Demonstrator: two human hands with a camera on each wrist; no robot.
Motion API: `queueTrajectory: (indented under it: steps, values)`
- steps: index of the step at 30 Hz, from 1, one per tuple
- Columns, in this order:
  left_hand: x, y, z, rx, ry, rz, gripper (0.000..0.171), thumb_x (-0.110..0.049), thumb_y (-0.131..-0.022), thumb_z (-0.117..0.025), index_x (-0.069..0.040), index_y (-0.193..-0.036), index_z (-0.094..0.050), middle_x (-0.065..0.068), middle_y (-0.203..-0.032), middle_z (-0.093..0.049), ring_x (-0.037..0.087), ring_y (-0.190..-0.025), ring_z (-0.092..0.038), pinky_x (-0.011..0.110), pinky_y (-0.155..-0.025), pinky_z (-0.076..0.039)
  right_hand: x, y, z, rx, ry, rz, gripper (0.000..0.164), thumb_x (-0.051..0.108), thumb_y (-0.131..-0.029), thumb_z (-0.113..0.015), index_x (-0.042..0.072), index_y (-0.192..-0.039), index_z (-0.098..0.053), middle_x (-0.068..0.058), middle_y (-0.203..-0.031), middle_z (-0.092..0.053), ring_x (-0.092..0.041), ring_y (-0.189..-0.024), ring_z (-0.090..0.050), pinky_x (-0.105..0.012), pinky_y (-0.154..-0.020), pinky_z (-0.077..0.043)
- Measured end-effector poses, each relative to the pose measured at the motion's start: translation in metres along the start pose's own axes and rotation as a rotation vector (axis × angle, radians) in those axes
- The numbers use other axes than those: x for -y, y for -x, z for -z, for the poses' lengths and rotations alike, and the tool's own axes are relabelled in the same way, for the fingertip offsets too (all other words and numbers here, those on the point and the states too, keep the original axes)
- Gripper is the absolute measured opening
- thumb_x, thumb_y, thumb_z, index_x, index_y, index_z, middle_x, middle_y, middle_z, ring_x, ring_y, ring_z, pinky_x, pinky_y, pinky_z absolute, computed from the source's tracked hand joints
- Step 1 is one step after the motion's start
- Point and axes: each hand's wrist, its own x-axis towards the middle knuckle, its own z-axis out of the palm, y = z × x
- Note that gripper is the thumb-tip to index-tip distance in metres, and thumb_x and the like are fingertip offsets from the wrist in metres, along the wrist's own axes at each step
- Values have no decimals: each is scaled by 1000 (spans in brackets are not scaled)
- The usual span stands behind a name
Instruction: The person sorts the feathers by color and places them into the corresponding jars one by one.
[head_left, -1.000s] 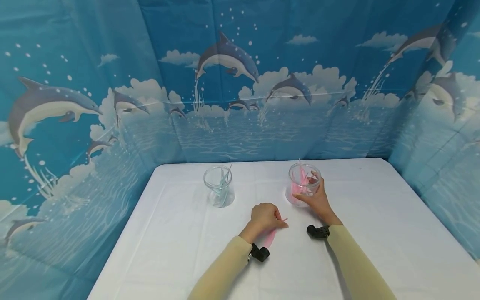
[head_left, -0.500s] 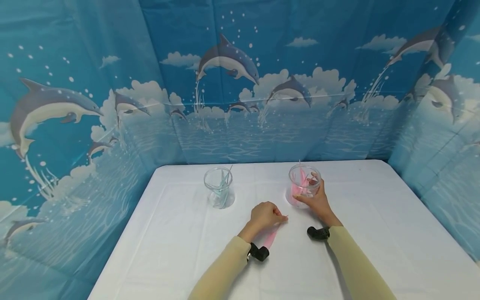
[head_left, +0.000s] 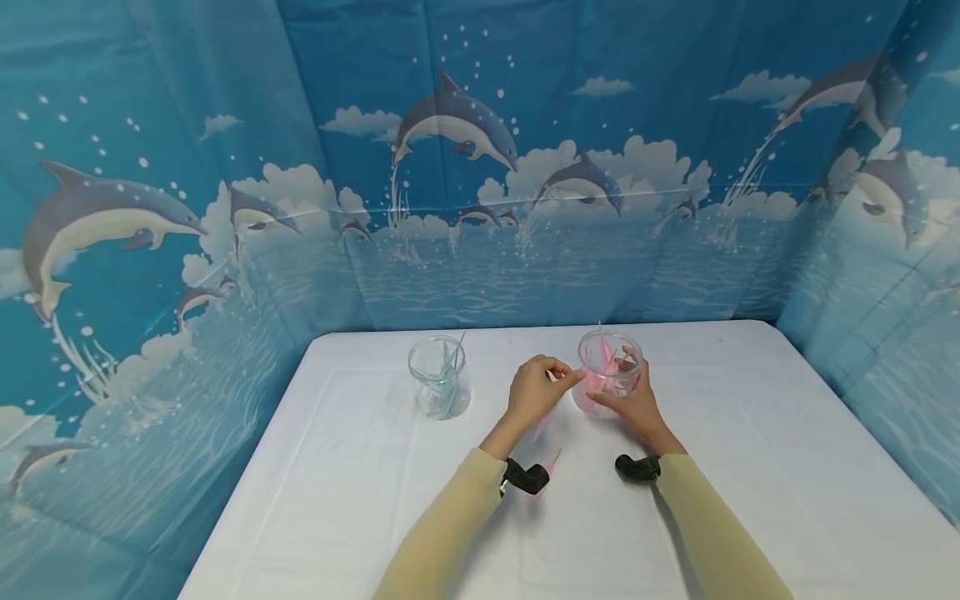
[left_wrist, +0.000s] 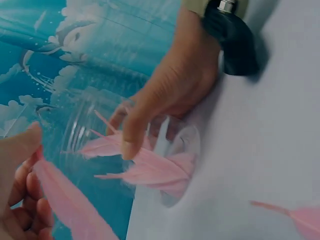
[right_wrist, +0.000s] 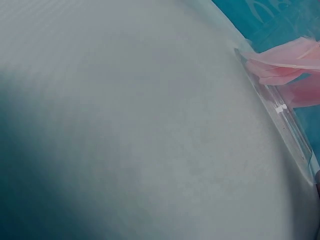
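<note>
My left hand (head_left: 534,390) is raised just left of the right-hand clear jar (head_left: 582,385). Thumb and fingers pinch a pink feather (left_wrist: 70,200) by its quill, and its vane hangs down. Around the lower right side of that jar my right hand (head_left: 637,408) curls, thumb in front, gripping it upright on the table. Several pink feathers (left_wrist: 160,172) stand inside the jar. Another pink feather (left_wrist: 306,220) lies on the table below my left hand, partly hidden by the wrist camera in the head view. The right wrist view catches only the jar's edge and pink feathers (right_wrist: 287,62).
A second clear jar (head_left: 424,398) stands at the back left, holding several pale blue feathers (head_left: 447,373). White cloth covers the table (head_left: 337,500). A dolphin-print curtain (head_left: 450,267) hangs behind and along both sides.
My left hand has lifted a pink feather off the table and moved it up and away towards the jar, uncovering another feather below. My right hand has stayed on the jar.
</note>
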Motion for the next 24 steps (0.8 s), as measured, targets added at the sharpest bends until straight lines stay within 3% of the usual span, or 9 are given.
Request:
queueTrajectory:
  steps: [9,15,19,24]
  values:
    - [-23,-41,-2,-229,394,77,29,-40,-86,-70,-11,-87,-74,-10,-73,-57,7,-63,-47,24,-57,-40,-29,-10,0,-24,10,-5,102,14,-75,-82,17,-147,-11,-24,-141,-29,-37,-129,-29,-57,-102,-26]
    - [-34,-66,-11,-334,650,115,33,-38,-91,-64,-6,-91,-69,-10,-75,-56,6,-67,-45,24,-60,-40,-18,-5,-2,-21,-21,-8,101,10,-75,-82,14,-148,-12,-26,-138,-30,-37,-126,-30,-55,-100,-28]
    - [-38,-75,-22,-427,743,109,30,-33,-93,-62,-4,-95,-67,-7,-79,-55,8,-70,-44,26,-62,-38,1,1,-2,-18,-16,-4,98,5,-74,-81,6,-146,-14,-28,-136,-32,-38,-124,-32,-53,-99,-29]
    - [-37,-77,-39,-518,759,74,24,-20,-95,-61,4,-96,-65,7,-86,-59,12,-72,-40,27,-65,-35,5,3,-3,-26,-8,18,96,1,-73,-80,3,-144,-16,-27,-134,-35,-33,-121,-35,-44,-96,-33]
